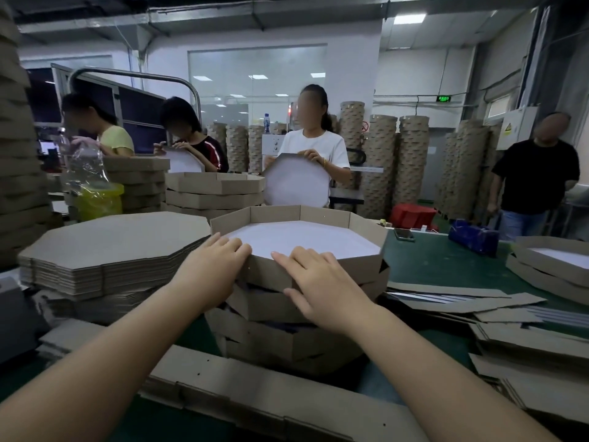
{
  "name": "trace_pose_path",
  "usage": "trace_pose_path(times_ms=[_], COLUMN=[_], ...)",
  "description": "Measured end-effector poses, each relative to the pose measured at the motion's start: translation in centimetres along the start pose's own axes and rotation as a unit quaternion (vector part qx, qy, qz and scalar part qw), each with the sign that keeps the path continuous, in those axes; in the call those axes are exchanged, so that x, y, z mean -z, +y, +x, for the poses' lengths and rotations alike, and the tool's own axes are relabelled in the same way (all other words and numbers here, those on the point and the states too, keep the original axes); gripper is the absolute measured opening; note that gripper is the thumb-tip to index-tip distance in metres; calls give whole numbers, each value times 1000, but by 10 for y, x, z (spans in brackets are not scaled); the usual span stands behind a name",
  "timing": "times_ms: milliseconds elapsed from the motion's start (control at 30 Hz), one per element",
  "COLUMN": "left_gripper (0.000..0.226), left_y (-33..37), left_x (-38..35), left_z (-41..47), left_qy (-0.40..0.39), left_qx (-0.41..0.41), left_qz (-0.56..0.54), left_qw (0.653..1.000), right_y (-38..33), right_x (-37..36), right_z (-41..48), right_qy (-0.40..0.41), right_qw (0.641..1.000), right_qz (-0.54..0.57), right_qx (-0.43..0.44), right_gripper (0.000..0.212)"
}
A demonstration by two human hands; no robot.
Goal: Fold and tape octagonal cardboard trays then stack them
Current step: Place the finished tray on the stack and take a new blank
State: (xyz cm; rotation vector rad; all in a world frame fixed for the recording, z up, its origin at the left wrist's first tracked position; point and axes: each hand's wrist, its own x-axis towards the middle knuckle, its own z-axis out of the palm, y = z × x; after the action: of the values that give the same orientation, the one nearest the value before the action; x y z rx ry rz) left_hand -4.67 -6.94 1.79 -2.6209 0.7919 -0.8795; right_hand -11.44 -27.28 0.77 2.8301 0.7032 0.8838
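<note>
A folded octagonal cardboard tray (325,220) with a white inner floor sits on top of a stack of finished trays (287,333) in front of me. My left hand (212,266) rests over the tray's near-left rim, fingers curled onto the edge. My right hand (318,282) lies flat against the near wall, fingers spread over the rim. To the left stands a pile of flat octagonal blanks (111,247).
Loose cardboard strips (462,301) and flat pieces lie on the green table (439,260) at right, with more trays (554,266) at far right. A blue tape dispenser (473,239) sits behind. Several people stand across the table, some holding trays. Tall tray stacks line the back.
</note>
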Motion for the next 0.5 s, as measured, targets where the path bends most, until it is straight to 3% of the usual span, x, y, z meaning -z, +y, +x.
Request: trace_pose_path(times_ms=[167,267,400,500], left_gripper=[66,53,48,50], left_y=[9,-9,-47,-73], left_x=[-8,-18,-40,-55], left_z=[-15,-26,-33,-29], left_qy=[61,96,79,5], left_qx=[36,145,270,307], left_qz=[-199,-270,-210,-158], left_qw=[977,947,936,938], right_y=[-5,-6,-8,-7], right_x=[-6,-8,-10,-10], right_z=[-4,-4,-1,-1], right_qy=[-8,-14,-19,-21], right_qw=[999,999,998,998], right_qz=[-19,-20,-8,-2], right_qx=[-28,-47,-60,-67], right_gripper=[64,65,65,65])
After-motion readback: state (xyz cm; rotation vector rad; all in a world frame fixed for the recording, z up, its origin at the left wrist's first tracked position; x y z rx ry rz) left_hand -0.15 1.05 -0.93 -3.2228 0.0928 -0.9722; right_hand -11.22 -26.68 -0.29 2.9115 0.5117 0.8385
